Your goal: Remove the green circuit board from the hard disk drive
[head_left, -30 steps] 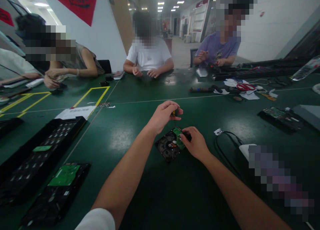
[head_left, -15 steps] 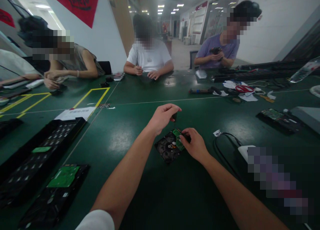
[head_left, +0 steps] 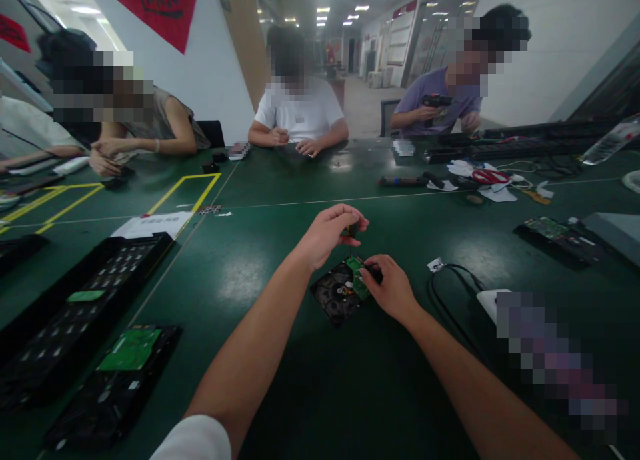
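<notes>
Now the small screwdriver point(head_left: 353, 231) is held nearly upright by the left hand point(head_left: 327, 233), its handle pinched between thumb and fingers, the thin shaft aimed down at the far end of a green circuit board point(head_left: 359, 278); whether the tip is seated cannot be made out. That board is carried by the black hard drive point(head_left: 333, 295), set at a slant on the dark green table point(head_left: 270, 387), centre stage and just beyond the forearms. Over on its right side, the board's edge is covered by the right hand point(head_left: 394, 288), thumb and fingers bent close together; whether anything is pinched there cannot be told.

To the near left, a second drive point(head_left: 107, 403) with a green board is laid beside a long black tray point(head_left: 163, 242), in which a loose green piece point(head_left: 86, 296) is seen. Off to the right, another drive point(head_left: 557, 241) is placed, and nearer, a black cable point(head_left: 440, 300) is looped. At the far right, a dark tool point(head_left: 436, 101) is held by a co-worker in a purple shirt point(head_left: 419, 95).
</notes>
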The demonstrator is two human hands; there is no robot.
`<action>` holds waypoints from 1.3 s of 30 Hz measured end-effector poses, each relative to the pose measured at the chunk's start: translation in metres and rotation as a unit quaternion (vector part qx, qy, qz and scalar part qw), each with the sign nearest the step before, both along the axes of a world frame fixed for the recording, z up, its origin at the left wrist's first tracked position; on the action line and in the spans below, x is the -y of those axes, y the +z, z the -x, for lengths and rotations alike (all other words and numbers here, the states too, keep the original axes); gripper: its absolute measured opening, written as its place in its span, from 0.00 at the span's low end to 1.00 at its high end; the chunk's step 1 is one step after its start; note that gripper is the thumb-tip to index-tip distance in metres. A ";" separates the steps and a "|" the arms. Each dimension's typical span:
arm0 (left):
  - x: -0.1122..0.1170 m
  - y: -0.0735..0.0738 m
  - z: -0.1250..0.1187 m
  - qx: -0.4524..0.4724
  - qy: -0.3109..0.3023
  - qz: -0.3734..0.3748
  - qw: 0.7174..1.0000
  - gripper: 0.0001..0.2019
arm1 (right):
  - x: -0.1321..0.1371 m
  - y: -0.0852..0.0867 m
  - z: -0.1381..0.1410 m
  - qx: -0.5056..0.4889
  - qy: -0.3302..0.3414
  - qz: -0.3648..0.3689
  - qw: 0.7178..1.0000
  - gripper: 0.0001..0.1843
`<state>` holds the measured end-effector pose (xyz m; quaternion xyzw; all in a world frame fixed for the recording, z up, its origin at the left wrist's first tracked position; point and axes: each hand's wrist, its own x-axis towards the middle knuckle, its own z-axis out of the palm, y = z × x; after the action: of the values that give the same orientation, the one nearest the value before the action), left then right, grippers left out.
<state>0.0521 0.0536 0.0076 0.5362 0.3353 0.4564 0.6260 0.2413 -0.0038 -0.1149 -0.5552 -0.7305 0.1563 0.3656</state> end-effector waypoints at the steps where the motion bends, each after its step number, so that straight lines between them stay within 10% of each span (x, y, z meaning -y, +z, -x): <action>1: 0.000 0.000 0.001 -0.007 0.003 -0.008 1.000 0.06 | 0.000 0.000 0.000 0.000 0.003 0.000 1.000 0.07; 39: 0.000 0.000 -0.001 -0.057 0.015 -0.047 0.997 0.09 | 0.002 0.006 0.000 0.012 0.044 0.000 0.999 0.17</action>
<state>0.0536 0.0533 0.0076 0.5849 0.3568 0.4497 0.5731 0.2410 -0.0053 -0.1089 -0.5244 -0.7584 0.1656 0.3500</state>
